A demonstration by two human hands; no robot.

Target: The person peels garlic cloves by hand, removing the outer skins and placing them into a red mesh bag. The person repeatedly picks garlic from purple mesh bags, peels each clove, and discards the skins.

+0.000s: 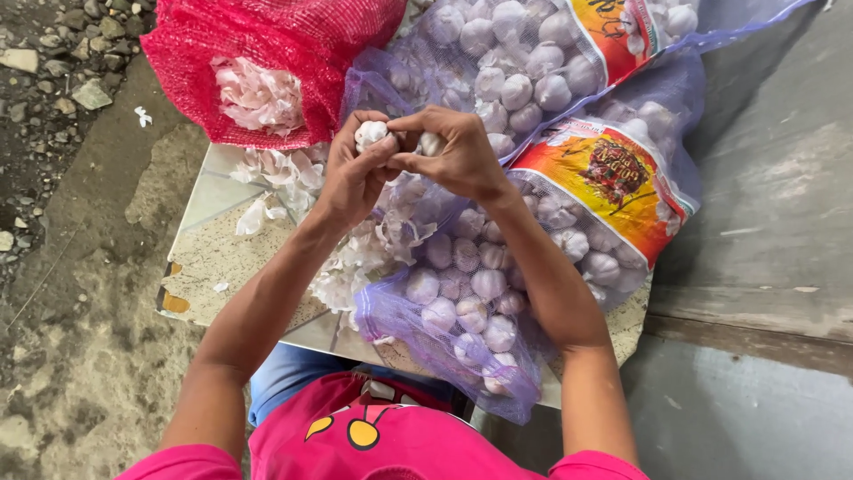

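Up close: garlic bulb (371,133) white, papery, half-peeled.

Both hands (404,160) together, fingers (426,124) pinched

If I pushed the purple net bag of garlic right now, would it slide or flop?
The purple net bag would probably sag and flop, since its thin mesh bulges around each bulb. It looks heavy for a child, packed full of garlic. Loose bulbs, like the one in the left hand, would likely roll, being round, and their papery skins flake off easily.
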